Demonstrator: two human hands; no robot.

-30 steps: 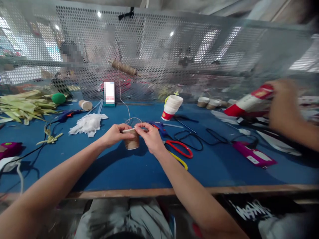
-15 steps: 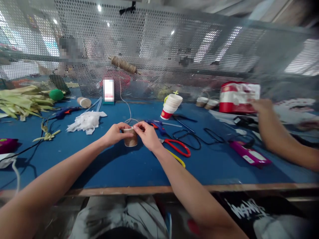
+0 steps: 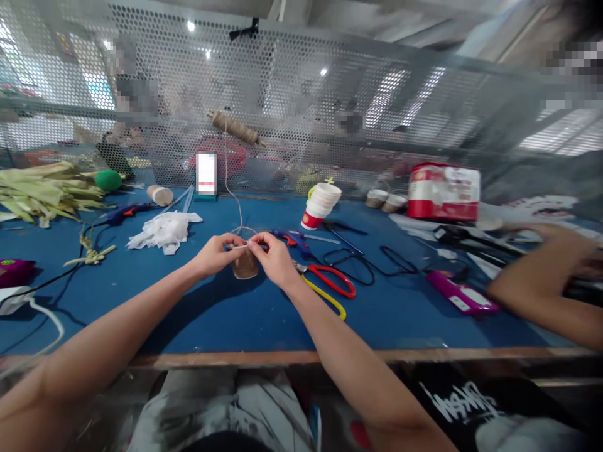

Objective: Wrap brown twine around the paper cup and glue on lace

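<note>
A small brown twine-wrapped paper cup (image 3: 245, 265) stands on the blue table (image 3: 226, 314) in front of me. My left hand (image 3: 215, 253) pinches its rim from the left. My right hand (image 3: 273, 258) pinches the rim from the right, fingers pressed on a thin twine (image 3: 229, 182). That twine runs up to a spool (image 3: 234, 127) hanging on the perforated metal screen (image 3: 301, 100).
Red scissors (image 3: 330, 280) and yellow ones lie right of the cup. Behind are a paper cup stack (image 3: 321, 204), blue glue gun (image 3: 123, 213), white scraps (image 3: 163, 230), dried leaves (image 3: 44, 191), black cables (image 3: 372, 256), a red-white package (image 3: 443, 191). Another person's arm (image 3: 541, 292) rests at right.
The other person set the red-white package down by the screen and drew the arm back toward the table's right edge. My hands stay on the cup's rim, barely shifted.
</note>
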